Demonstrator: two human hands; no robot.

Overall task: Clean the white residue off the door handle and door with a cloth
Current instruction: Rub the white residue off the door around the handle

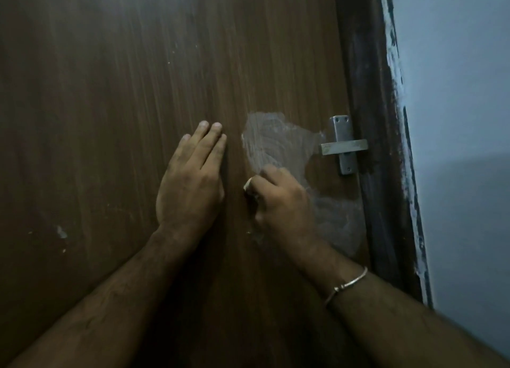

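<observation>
A brown wooden door point(110, 91) fills most of the view. A smeared patch of white residue point(276, 141) lies left of the metal lever handle point(343, 147), with a fainter smear point(336, 218) below the handle. My left hand point(190, 180) rests flat on the door, fingers together, left of the residue. My right hand point(278, 199) is closed on a small white cloth point(248, 187), pressed to the door at the lower edge of the patch. Only a corner of the cloth shows past the fingers.
A dark door frame point(378, 119) with white paint streaks runs down the right. A pale blue wall point(455, 119) lies beyond it. Small white specks point(61, 232) mark the door at lower left. A thin metal bangle point(347, 283) circles my right wrist.
</observation>
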